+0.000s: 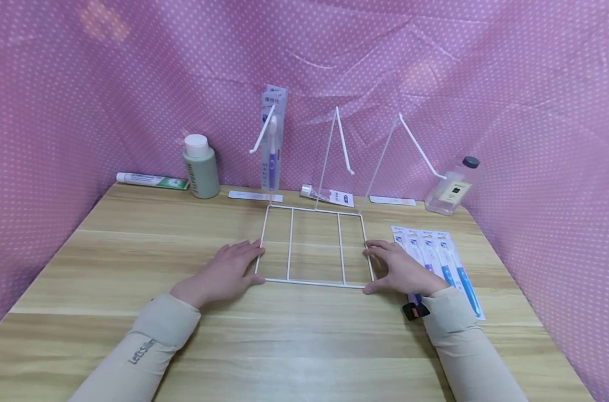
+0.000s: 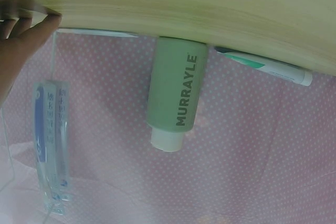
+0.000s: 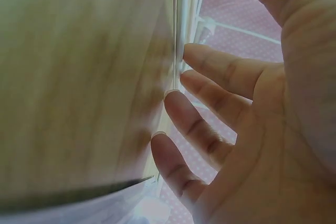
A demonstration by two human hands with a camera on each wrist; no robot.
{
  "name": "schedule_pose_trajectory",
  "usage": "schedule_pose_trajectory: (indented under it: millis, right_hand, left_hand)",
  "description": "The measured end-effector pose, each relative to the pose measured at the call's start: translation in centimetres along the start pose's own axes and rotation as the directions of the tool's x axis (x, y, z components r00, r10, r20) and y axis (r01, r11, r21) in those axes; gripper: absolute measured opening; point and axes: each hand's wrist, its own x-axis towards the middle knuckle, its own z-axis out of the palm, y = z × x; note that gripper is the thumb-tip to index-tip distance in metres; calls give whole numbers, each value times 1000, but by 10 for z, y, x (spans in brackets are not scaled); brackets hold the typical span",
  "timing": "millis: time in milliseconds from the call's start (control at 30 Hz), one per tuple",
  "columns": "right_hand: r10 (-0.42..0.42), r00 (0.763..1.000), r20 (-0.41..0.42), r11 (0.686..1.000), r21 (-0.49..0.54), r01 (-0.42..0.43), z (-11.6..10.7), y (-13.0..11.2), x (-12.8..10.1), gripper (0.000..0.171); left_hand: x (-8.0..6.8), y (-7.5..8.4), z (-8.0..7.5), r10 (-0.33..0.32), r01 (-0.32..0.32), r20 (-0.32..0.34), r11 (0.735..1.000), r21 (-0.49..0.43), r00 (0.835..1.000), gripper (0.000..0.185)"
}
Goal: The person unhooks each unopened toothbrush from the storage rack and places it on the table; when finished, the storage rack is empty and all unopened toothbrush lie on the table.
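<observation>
A white wire display rack (image 1: pixel 314 283) lies with its flat base on the table and three hooked prongs rising at the back. My left hand (image 1: pixel 226 271) touches the base's left side, fingers spread and thumb at the near corner. At the right side, my right hand (image 1: pixel 402 268) rests likewise; its loosely bent fingers (image 3: pixel 223 72) meet the wire in the right wrist view. Packaged toothbrushes (image 1: pixel 270 167) hang on the left prong. Several more toothbrush packs (image 1: pixel 437 251) lie in a row by my right hand, partly hidden under that wrist.
Along the table's (image 1: pixel 284 346) back edge stand a green bottle (image 1: pixel 202 170) and a clear black-capped bottle (image 1: pixel 451 192). Toothpaste tubes (image 1: pixel 153 180) and white strips (image 1: pixel 392 201) lie there too. A pink dotted curtain (image 1: pixel 158 72) encloses the back and sides.
</observation>
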Motion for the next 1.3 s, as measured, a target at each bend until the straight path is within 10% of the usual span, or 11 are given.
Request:
schedule_pose_trajectory:
  millis: [333, 567, 733, 833, 1000, 1200, 1300]
  right_hand:
    - [9, 1000, 19, 1000, 15, -9, 0, 1, 0, 91]
    - [14, 1000, 22, 1000, 14, -14, 1, 4, 1, 91]
    - [18, 999, 40, 1000, 21, -19, 0, 3, 1, 91]
    - [18, 999, 40, 1000, 13, -18, 0, 2, 1, 91]
    - [21, 999, 40, 1000, 17, -22, 0, 1, 0, 90]
    - [16, 999, 34, 1000, 14, -17, -1, 1, -1, 90]
    - [32, 998, 49, 999, 21, -33, -1, 1, 0, 91]
  left_hand:
    - [0, 2, -8, -7, 6, 64, 1000, 25, 998, 70]
    - [19, -4, -48, 72, -74, 130, 997, 10, 989, 71]
    - [48, -9, -105, 29, -39, -94, 993, -115, 995, 54]
    - [59, 1, -144, -82, 11, -256, 963, -268, 963, 47]
    - [86, 19, -188, -287, 25, -403, 839, -544, 869, 42]
    - [128, 28, -206, -435, -169, -417, 503, -848, 798, 29]
    - [140, 30, -203, -447, -231, -412, 405, -885, 794, 27]
